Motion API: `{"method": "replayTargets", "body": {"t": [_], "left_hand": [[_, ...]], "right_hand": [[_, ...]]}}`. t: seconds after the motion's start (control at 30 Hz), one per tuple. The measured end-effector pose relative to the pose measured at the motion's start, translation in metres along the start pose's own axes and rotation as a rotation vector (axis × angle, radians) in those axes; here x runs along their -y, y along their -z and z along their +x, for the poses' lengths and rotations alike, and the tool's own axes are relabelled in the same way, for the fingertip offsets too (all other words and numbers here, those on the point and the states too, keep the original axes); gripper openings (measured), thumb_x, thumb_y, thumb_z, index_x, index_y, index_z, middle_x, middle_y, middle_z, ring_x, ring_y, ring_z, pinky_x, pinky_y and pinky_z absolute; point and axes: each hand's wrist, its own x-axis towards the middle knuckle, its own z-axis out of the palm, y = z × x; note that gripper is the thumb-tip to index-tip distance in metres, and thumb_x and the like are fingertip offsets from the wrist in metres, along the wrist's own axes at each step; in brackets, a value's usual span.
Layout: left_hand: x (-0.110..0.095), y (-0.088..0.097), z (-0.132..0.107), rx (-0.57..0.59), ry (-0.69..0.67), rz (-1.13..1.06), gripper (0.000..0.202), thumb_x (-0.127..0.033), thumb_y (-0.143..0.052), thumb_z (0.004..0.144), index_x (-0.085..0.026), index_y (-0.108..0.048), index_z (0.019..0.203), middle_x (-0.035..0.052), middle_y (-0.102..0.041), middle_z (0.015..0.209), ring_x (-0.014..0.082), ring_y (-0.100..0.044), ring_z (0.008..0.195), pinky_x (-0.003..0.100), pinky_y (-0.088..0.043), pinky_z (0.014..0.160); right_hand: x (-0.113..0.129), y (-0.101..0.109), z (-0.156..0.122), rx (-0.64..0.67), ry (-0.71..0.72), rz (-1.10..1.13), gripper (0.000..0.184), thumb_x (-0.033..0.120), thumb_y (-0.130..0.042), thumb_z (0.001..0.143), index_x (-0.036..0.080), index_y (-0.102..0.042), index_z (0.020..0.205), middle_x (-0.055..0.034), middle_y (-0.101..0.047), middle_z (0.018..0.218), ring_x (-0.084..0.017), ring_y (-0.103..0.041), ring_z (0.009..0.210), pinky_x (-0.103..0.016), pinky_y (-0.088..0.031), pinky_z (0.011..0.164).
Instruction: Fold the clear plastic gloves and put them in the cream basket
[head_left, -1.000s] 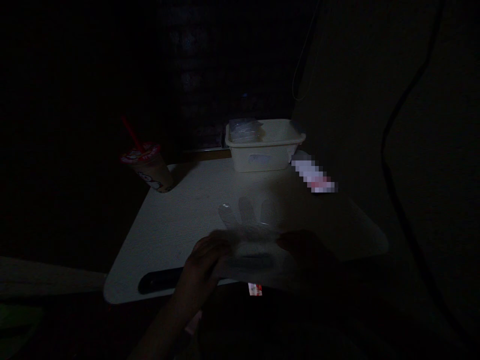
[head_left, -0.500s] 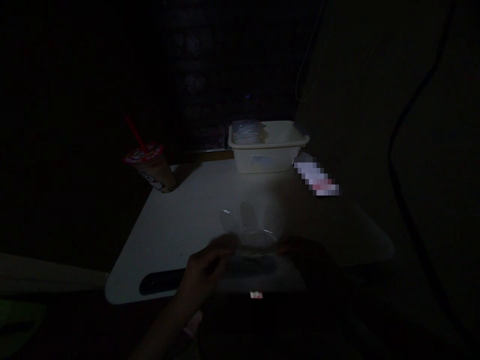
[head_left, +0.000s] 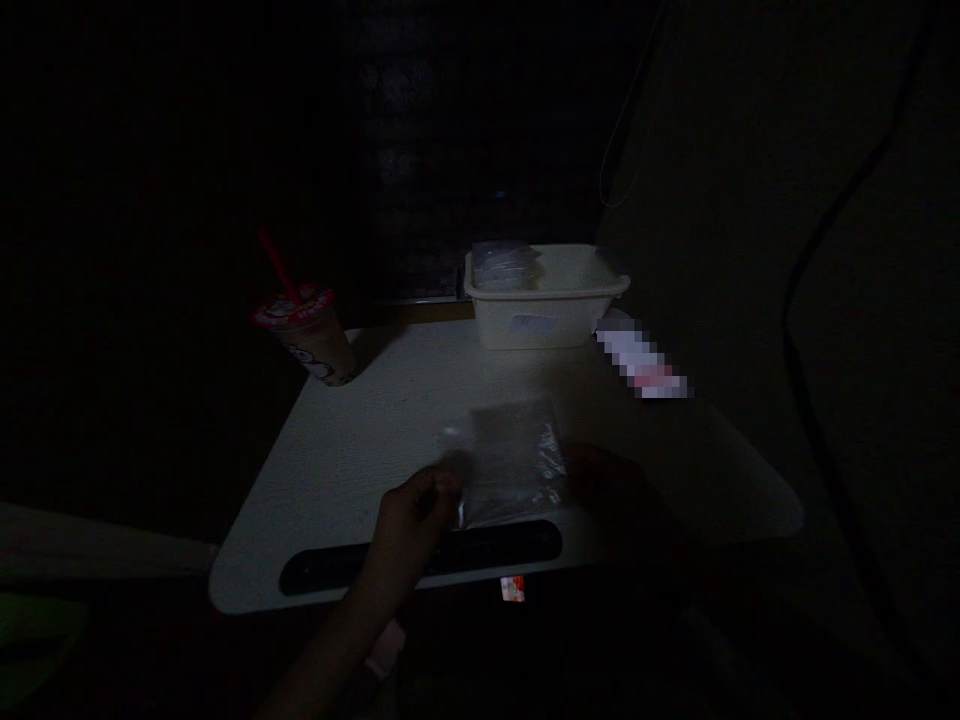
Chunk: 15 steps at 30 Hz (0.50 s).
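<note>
Head view: plastic film (head_left: 514,465) spans left hand (head_left: 416,505) to right hand (head_left: 607,490).

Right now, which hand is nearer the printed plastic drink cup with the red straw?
Left. The left hand is in front of and right of the cup; the right hand is much farther right.
</note>
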Motion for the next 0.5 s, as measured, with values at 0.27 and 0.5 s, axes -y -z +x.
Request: {"method": "replayTargets", "body": {"t": [0.27,0.5], "left_hand": [[0.003,0.008,0.015,-0.186,-0.081,0.227,0.026,-0.030,-0.044,0.074,-0.017,-0.047,0.097,0.0043,-0.060,0.088,0.0145,-0.059,0.066,0.026,-0.046,0.056],[-0.015,-0.007,0.016,0.030,-0.576,0.741,0.033,-0.021,-0.034,0.080,-0.014,-0.044,0.110,0.0102,-0.049,0.113,0.0214,-0.045,0.103,0.036,-0.039,0.082]], "right_hand": [[-0.004,-0.003,0.005,0.015,-0.073,0.104,0.041,0.023,-0.049,0.066,0.014,-0.045,0.107,-0.0012,-0.061,0.070,-0.014,-0.059,0.061,-0.028,-0.048,0.057],[-0.005,-0.005,0.008,-0.022,-0.071,0.126,0.035,0.022,-0.050,0.065,0.016,-0.049,0.100,-0.0009,-0.061,0.069,-0.013,-0.059,0.062,-0.027,-0.049,0.056]]}}
